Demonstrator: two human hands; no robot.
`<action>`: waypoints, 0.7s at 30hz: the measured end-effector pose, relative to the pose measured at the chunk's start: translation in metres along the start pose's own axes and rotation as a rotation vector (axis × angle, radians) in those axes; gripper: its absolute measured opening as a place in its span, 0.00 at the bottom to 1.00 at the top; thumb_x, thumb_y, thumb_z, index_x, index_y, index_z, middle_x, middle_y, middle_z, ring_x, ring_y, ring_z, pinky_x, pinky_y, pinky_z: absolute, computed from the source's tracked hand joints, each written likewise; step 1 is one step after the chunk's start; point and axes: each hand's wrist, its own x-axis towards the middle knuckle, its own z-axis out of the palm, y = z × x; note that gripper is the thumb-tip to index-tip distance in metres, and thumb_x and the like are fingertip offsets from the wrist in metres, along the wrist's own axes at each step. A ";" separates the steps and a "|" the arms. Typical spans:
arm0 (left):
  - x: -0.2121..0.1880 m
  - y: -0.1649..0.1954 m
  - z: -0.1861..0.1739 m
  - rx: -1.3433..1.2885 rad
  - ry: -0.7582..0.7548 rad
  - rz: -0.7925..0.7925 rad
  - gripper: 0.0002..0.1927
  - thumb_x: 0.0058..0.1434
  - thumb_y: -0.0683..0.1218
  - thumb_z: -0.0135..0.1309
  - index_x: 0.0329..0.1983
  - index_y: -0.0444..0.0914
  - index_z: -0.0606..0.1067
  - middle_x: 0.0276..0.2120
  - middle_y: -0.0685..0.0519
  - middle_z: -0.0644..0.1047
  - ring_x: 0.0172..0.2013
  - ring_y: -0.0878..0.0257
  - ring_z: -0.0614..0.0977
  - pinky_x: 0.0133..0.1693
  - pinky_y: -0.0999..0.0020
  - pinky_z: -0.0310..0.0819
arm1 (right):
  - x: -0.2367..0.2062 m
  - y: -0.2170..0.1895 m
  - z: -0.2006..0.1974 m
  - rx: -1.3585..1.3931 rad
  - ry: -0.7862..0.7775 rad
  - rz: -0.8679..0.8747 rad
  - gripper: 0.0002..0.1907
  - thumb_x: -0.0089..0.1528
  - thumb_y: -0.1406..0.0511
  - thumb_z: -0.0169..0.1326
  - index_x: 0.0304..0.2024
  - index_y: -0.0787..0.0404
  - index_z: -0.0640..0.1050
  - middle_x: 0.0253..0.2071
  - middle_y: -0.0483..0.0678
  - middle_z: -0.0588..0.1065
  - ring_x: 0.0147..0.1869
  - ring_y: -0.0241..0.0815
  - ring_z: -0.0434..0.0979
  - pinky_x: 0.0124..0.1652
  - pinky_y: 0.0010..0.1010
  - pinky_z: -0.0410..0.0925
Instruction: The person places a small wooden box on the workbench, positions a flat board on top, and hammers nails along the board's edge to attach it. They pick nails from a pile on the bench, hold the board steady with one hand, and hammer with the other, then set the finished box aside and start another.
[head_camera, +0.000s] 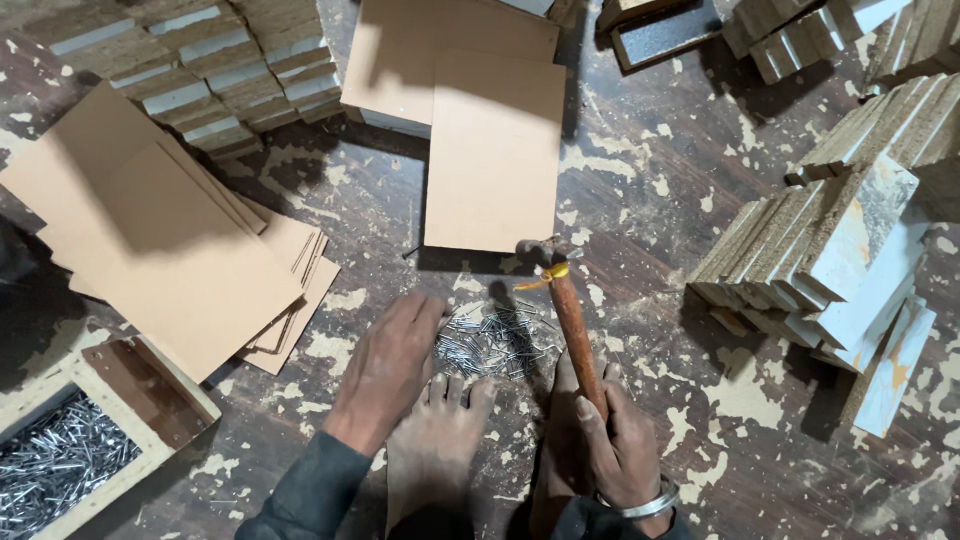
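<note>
My left hand (392, 362) lies palm down on the floor, its fingers reaching into a small heap of thin metal nails (492, 343). My right hand (622, 440) grips the reddish wooden handle of a hammer (572, 322), which points away from me with its head near a tan board (495, 152). A yellow band is wrapped just below the hammer head. Two bare feet (440, 440) rest on the floor between my hands. A metal bangle circles my right wrist.
Loose tan boards (165, 235) lie at the left. Stacks of chipboard strips stand at the upper left (215, 70) and at the right (830, 255). A wooden box of nails (60, 455) sits at the lower left. The floor is dark with flaking pale patches.
</note>
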 end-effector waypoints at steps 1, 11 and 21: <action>0.004 -0.002 0.000 -0.014 0.031 0.032 0.07 0.69 0.35 0.47 0.47 0.34 0.74 0.38 0.46 0.78 0.37 0.59 0.81 0.36 0.64 0.83 | 0.002 -0.002 0.000 0.008 0.004 -0.054 0.13 0.66 0.59 0.51 0.41 0.65 0.76 0.20 0.53 0.69 0.20 0.46 0.70 0.25 0.40 0.63; 0.061 -0.009 -0.003 -0.168 0.413 0.103 0.08 0.61 0.36 0.57 0.43 0.36 0.75 0.40 0.49 0.75 0.43 0.53 0.79 0.44 0.58 0.77 | 0.026 -0.033 0.001 0.014 -0.082 -0.110 0.14 0.65 0.61 0.51 0.48 0.63 0.75 0.23 0.54 0.72 0.23 0.52 0.74 0.27 0.40 0.66; 0.065 -0.018 0.009 -0.252 0.475 0.025 0.08 0.59 0.34 0.58 0.42 0.35 0.77 0.41 0.48 0.74 0.44 0.50 0.77 0.45 0.56 0.73 | 0.036 -0.037 0.004 -0.051 -0.157 -0.128 0.13 0.65 0.62 0.51 0.48 0.63 0.74 0.24 0.55 0.75 0.25 0.56 0.77 0.29 0.45 0.66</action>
